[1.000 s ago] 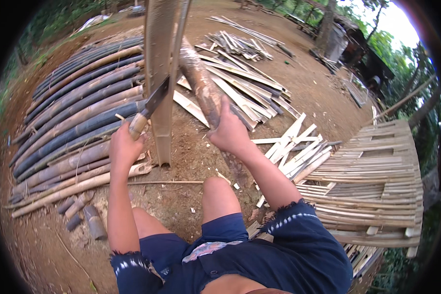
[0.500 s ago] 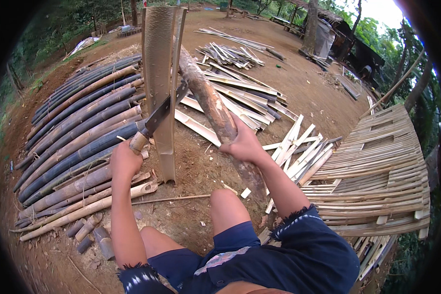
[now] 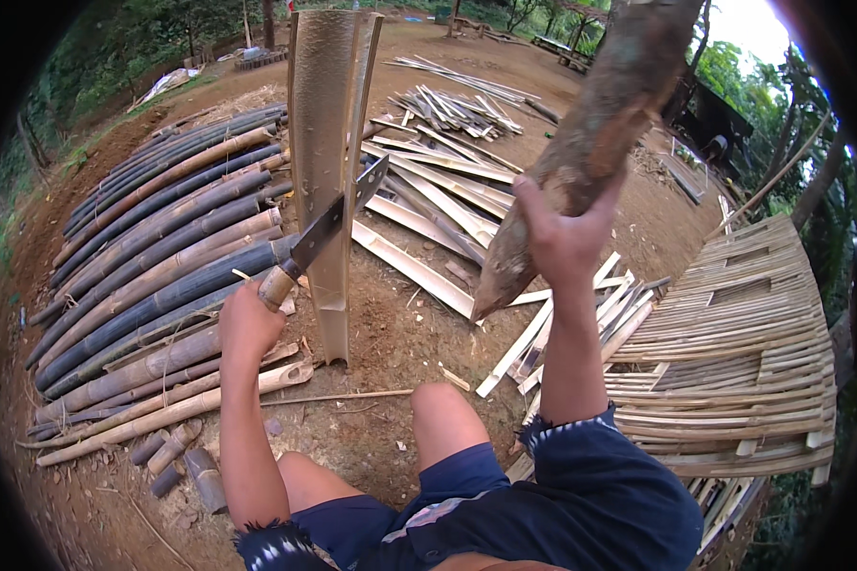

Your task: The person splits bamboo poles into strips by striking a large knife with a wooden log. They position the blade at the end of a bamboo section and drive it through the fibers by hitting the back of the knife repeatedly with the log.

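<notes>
My left hand [image 3: 250, 322] is closed around the wooden handle of a machete [image 3: 318, 234]. The machete's dark blade cuts across a tall half-round of split bamboo [image 3: 322, 133] that stands upright in front of me, and its tip sticks out on the right side. The bamboo's lower end is at the bare ground. In my right hand [image 3: 573, 233] is a thick wooden stick [image 3: 605, 105] with worn, chipped bark. It is raised and tilted up to the right, apart from the blade.
Long bamboo poles [image 3: 162, 238] lie in rows at the left. Split bamboo pieces [image 3: 438, 190] are piled beyond the upright one, with more strips [image 3: 543, 333] nearer me. At the right is a slatted bamboo panel [image 3: 733, 324]. Short bamboo offcuts [image 3: 203, 476] lie at lower left.
My right hand has lifted the stick up and to the right, away from the blade's tip. The machete stays in the bamboo, with my left hand slightly lower.
</notes>
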The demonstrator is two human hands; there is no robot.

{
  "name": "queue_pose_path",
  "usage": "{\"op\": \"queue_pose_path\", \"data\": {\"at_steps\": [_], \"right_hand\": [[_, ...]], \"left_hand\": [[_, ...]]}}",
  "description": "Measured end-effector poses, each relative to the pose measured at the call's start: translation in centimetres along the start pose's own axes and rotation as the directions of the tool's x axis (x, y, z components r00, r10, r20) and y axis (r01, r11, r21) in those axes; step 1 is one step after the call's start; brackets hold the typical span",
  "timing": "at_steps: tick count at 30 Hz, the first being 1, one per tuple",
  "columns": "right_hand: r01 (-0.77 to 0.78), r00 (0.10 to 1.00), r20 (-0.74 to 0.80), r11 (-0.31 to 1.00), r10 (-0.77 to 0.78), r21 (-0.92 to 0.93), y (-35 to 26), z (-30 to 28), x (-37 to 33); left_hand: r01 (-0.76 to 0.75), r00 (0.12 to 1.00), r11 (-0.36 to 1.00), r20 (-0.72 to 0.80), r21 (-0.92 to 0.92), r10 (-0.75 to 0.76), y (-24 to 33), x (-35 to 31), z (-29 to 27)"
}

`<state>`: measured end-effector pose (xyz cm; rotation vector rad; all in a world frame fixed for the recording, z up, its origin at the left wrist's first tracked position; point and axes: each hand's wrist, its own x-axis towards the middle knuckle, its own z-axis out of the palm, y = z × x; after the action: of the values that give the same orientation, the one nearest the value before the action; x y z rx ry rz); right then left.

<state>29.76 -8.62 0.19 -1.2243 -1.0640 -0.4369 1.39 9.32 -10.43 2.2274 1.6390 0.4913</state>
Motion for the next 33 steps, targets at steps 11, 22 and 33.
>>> {"op": "queue_pose_path", "data": {"at_steps": [11,22,33], "right_hand": [[-0.325,0.484,0.651,0.811,0.585,-0.487,10.1,2.5,-8.3],[-0.178,0.970,0.185,0.980,0.160,0.086,1.3,0.1,0.0],[-0.010,0.375,0.719,0.778,0.586,-0.629,11.3,5.6,-15.4]], "left_hand": [[0.003,0.999,0.999,0.036,0.053,-0.005,-0.4,-0.1,4.7],[0.003,0.999,1.000,-0.035,-0.012,-0.003,-3.0,-0.8,5.7],[0.044,0.994,0.990,0.089,0.132,-0.056,-4.9,-1.1,8.1]]}}
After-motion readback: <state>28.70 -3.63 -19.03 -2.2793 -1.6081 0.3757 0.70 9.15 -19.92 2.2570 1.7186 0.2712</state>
